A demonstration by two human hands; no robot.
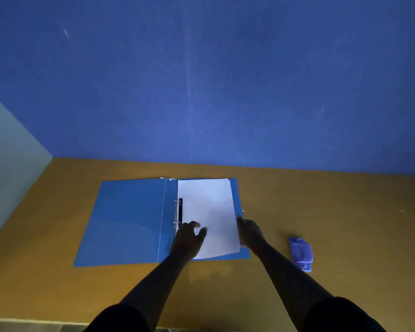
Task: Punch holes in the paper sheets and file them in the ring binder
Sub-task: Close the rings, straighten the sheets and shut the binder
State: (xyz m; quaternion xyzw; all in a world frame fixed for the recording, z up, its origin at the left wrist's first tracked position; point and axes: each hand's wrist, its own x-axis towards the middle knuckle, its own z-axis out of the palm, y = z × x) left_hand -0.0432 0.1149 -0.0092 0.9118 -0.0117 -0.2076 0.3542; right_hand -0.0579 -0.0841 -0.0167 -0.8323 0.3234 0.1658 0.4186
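A blue ring binder (127, 221) lies open on the brown table. White paper sheets (209, 207) rest on its right half, beside the metal rings (177, 215). My left hand (189, 238) presses on the sheets' near left corner by the lower ring, fingers spread. At the sheets' right edge, my right hand (249, 232) has its fingers against the stack and the binder's cover. A purple hole punch (301, 252) sits on the table to the right, apart from both hands.
The brown table (333, 212) ends at a blue wall (201, 80) behind the binder. A pale wall (7, 152) stands at the left. The table's near edge runs along the bottom of the view.
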